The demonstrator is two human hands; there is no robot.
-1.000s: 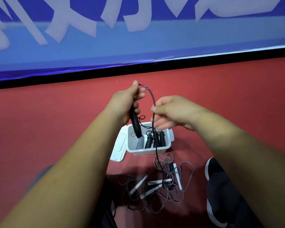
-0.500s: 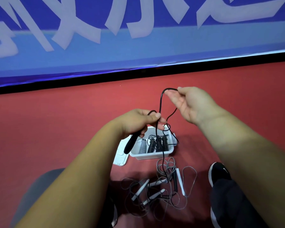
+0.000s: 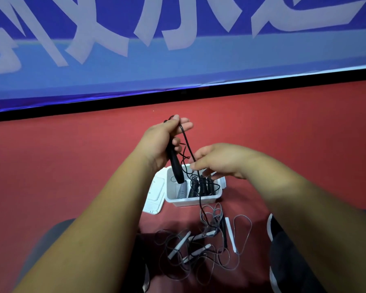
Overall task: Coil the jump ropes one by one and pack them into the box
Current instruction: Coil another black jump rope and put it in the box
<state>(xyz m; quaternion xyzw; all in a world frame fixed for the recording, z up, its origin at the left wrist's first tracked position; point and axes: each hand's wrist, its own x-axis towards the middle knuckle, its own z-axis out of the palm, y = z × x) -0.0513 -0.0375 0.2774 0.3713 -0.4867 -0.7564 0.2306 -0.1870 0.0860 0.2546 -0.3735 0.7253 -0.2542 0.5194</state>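
My left hand grips a black jump rope handle that points down toward the box, and pinches the black cord at its fingertips. My right hand pinches the same cord lower down, just above the box. From there the cord hangs down to the floor. The white box stands open on the red floor and holds several coiled ropes, black and one grey. A tangle of grey ropes with white handles lies in front of the box.
The box's white lid lies against its left side. My dark shoes and legs flank the rope pile. A blue banner with a black base strip runs along the far edge of the floor.
My left hand rose and tipped the handle downward over the box. My right hand came down from above and now pinches the cord lower, close to the box.
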